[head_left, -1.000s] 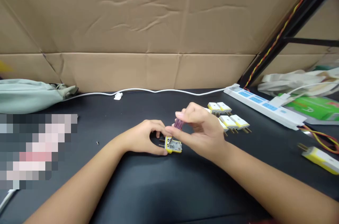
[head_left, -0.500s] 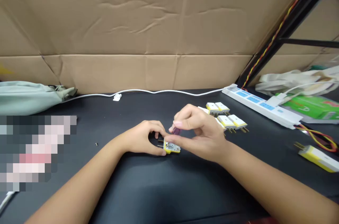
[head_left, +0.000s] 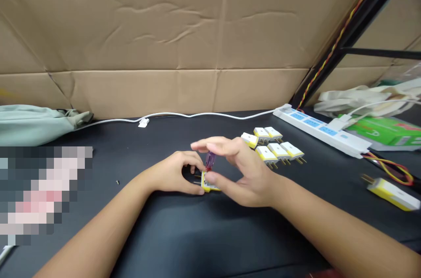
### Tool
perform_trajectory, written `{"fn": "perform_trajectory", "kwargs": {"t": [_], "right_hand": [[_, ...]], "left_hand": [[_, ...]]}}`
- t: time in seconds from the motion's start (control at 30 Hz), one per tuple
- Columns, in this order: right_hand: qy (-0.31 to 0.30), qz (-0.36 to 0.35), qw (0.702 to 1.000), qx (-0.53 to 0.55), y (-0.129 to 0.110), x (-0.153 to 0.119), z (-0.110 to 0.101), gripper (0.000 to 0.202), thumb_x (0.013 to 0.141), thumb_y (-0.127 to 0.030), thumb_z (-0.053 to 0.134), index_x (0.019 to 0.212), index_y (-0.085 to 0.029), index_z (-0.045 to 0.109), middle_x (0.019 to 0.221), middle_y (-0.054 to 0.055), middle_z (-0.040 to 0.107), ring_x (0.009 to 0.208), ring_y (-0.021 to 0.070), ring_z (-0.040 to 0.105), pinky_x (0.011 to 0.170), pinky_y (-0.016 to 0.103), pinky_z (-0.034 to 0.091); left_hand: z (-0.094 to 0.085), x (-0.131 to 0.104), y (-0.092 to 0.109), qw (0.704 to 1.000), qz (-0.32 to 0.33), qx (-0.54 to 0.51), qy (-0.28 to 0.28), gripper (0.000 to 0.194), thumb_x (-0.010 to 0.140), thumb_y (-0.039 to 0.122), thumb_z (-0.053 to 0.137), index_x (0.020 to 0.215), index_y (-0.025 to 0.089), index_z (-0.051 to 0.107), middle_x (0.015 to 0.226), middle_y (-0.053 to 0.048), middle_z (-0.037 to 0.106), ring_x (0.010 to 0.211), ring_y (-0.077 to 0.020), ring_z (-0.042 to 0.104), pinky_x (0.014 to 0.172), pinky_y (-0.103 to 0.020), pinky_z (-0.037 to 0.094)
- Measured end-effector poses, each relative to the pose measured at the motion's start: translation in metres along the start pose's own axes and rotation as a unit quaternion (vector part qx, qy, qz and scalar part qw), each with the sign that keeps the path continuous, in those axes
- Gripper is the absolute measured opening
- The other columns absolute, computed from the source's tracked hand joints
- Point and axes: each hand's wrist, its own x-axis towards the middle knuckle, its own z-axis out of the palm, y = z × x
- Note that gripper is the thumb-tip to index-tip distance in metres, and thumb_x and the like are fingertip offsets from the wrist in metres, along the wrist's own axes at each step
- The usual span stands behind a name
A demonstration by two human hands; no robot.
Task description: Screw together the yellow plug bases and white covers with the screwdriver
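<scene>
On the black table, a yellow-and-white plug point(head_left: 205, 188) lies with its pins toward the left. My left hand point(head_left: 179, 172) is closed round its left end, thumb at the near side and fingers at the far side. A small screwdriver with a purple translucent handle point(head_left: 211, 159) stands nearly upright over the plug. My right hand point(head_left: 241, 170) holds that handle, with the index finger over its top and the thumb low beside it. The thumb hides part of the plug, and the screwdriver's tip cannot be made out.
Several finished-looking plugs point(head_left: 279, 151) lie behind my right hand, and another plug point(head_left: 393, 194) at the far right. A white power strip point(head_left: 322, 131) sits back right. A tiny screw point(head_left: 117, 182) lies left of my left arm.
My right hand's fingers have straightened and spread over the screwdriver, whose purple handle now shows more and stands more upright. My left hand keeps its hold on the plug. The view has shifted slightly.
</scene>
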Motion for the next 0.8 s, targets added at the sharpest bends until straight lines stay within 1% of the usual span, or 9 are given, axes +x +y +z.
{"fn": "perform_trajectory", "kwargs": {"t": [0.07, 0.13, 0.27, 0.33, 0.37, 0.5, 0.63, 0.73, 0.8], "right_hand": [[-0.036, 0.04, 0.996, 0.069, 0.0, -0.002, -0.003, 0.039, 0.089, -0.008, 0.051, 0.123, -0.024, 0.038, 0.11, 0.008, 0.062, 0.105, 0.0153, 0.062, 0.088, 0.034, 0.053], [-0.02, 0.077, 0.991, 0.108, -0.001, -0.003, -0.004, 0.038, 0.089, -0.01, 0.053, 0.121, -0.025, 0.039, 0.101, 0.004, 0.065, 0.095, 0.013, 0.067, 0.083, 0.029, 0.055], [0.015, 0.126, 0.992, 0.014, -0.005, 0.003, -0.003, 0.034, 0.078, -0.023, 0.072, 0.107, -0.021, 0.055, 0.075, -0.001, 0.063, 0.072, 0.0128, 0.064, 0.07, 0.025, 0.054], [-0.016, 0.147, 0.988, -0.045, -0.008, 0.008, -0.005, 0.015, 0.079, -0.03, 0.07, 0.086, -0.019, 0.062, 0.071, 0.0, 0.062, 0.067, 0.013, 0.06, 0.063, 0.025, 0.05], [-0.035, 0.17, 0.984, -0.047, -0.009, 0.009, -0.006, 0.016, 0.082, -0.033, 0.066, 0.079, -0.018, 0.061, 0.071, 0.001, 0.063, 0.066, 0.0127, 0.059, 0.061, 0.024, 0.048], [-0.098, 0.282, 0.952, 0.064, -0.01, 0.009, -0.011, 0.017, 0.091, -0.035, 0.053, 0.084, -0.019, 0.051, 0.072, 0.0, 0.065, 0.063, 0.0106, 0.06, 0.058, 0.021, 0.047], [-0.144, 0.297, 0.937, 0.116, -0.008, 0.006, -0.017, 0.015, 0.087, -0.031, 0.058, 0.093, -0.018, 0.054, 0.083, 0.002, 0.065, 0.074, 0.013, 0.065, 0.066, 0.024, 0.051], [-0.143, 0.29, 0.936, 0.14, -0.004, 0.005, -0.019, 0.015, 0.088, -0.029, 0.057, 0.098, -0.017, 0.06, 0.089, 0.004, 0.067, 0.081, 0.0144, 0.066, 0.073, 0.026, 0.053], [-0.13, 0.281, 0.944, 0.117, -0.001, 0.005, -0.019, 0.016, 0.087, -0.03, 0.059, 0.094, -0.017, 0.066, 0.084, 0.003, 0.068, 0.075, 0.0138, 0.065, 0.069, 0.025, 0.052]], "left_hand": [[0.0, 0.0, 0.0, 1.0, -0.005, 0.01, 0.004, 0.03, 0.066, 0.03, 0.076, 0.091, 0.016, 0.065, 0.093, -0.003, 0.063, 0.086, -0.0166, 0.058, 0.079, -0.028, 0.048], [0.0, 0.0, 0.0, 1.0, -0.005, 0.013, 0.002, 0.029, 0.066, 0.031, 0.075, 0.09, 0.016, 0.065, 0.093, -0.003, 0.063, 0.086, -0.0165, 0.058, 0.079, -0.028, 0.048], [-0.001, 0.001, 0.001, 1.0, 0.0, 0.008, -0.007, 0.027, 0.066, 0.03, 0.075, 0.087, 0.016, 0.065, 0.091, -0.002, 0.062, 0.082, -0.0147, 0.057, 0.075, -0.025, 0.047], [-0.001, 0.002, 0.002, 1.0, 0.0, 0.013, -0.008, 0.025, 0.066, 0.029, 0.075, 0.085, 0.016, 0.065, 0.089, -0.001, 0.062, 0.08, -0.0139, 0.057, 0.073, -0.025, 0.046], [-0.002, 0.002, 0.002, 1.0, -0.003, 0.015, -0.008, 0.025, 0.066, 0.029, 0.075, 0.085, 0.016, 0.065, 0.089, -0.001, 0.061, 0.08, -0.0139, 0.056, 0.073, -0.025, 0.046], [-0.002, 0.001, 0.003, 1.0, -0.009, 0.007, -0.014, 0.028, 0.067, 0.028, 0.075, 0.09, 0.016, 0.067, 0.093, -0.002, 0.061, 0.084, -0.0149, 0.057, 0.077, -0.026, 0.047], [-0.002, 0.002, 0.004, 1.0, 0.005, 0.004, -0.015, 0.027, 0.067, 0.025, 0.075, 0.092, 0.017, 0.067, 0.095, -0.002, 0.063, 0.088, -0.0159, 0.058, 0.081, -0.027, 0.047], [-0.002, 0.002, 0.004, 1.0, 0.001, 0.005, -0.019, 0.028, 0.067, 0.026, 0.075, 0.092, 0.017, 0.068, 0.097, -0.003, 0.063, 0.09, -0.0167, 0.058, 0.083, -0.028, 0.047], [-0.002, 0.002, 0.003, 1.0, -0.007, 0.007, -0.021, 0.031, 0.068, 0.028, 0.075, 0.095, 0.017, 0.068, 0.099, -0.004, 0.063, 0.09, -0.0171, 0.058, 0.083, -0.028, 0.047]]}}
